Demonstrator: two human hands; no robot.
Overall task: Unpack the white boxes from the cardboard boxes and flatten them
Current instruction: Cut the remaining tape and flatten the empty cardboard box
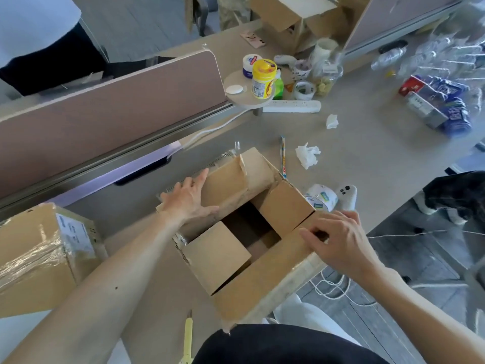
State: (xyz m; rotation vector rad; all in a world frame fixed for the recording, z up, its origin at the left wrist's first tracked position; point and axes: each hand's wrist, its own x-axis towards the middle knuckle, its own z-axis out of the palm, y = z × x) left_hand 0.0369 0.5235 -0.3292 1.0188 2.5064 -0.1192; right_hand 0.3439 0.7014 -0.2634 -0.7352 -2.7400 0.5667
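Observation:
An opened cardboard box (265, 282) stands on the desk right in front of me, its four top flaps spread. The dark gap between the two inner flaps shows only brown cardboard; no white box is visible inside. My left hand (190, 199) lies flat with straight fingers on the far long flap, pressing it outward. On the near long flap, my right hand (334, 239) rests at the box's right corner, fingers bent over the flap's edge. A second cardboard box (39, 258), sealed with clear tape and bearing a shipping label, sits to the left.
A yellow utility knife (188, 334) lies at the desk's near edge. Tape roll (322, 198), white controller (347, 197), crumpled tissues (307, 154), a striped pen (283, 156), power strip (291, 106), jars and plastic packs crowd the far desk. A pink divider (105, 106) borders the left.

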